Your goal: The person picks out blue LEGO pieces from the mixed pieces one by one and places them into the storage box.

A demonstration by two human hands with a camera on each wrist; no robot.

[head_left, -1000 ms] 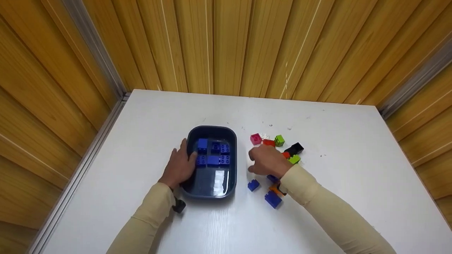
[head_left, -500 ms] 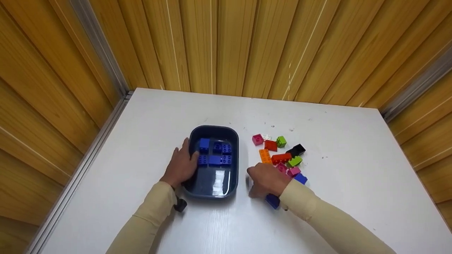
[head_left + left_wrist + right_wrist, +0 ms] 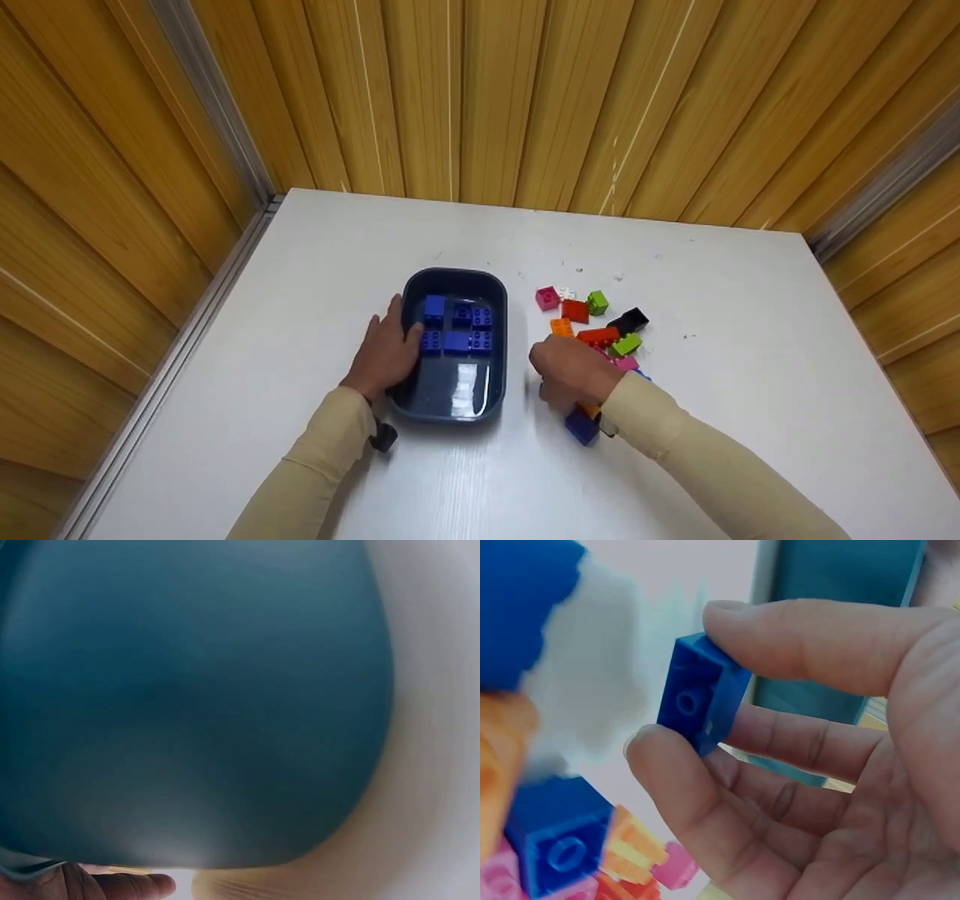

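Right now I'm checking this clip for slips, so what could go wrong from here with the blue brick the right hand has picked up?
The right hand only pinches the small blue brick between thumb and fingertip, so it could slip and fall among the loose bricks. The sleeve lies over the pile and might drag pieces along the table. The left hand holds the bin by one wall only; a knock could shift it.
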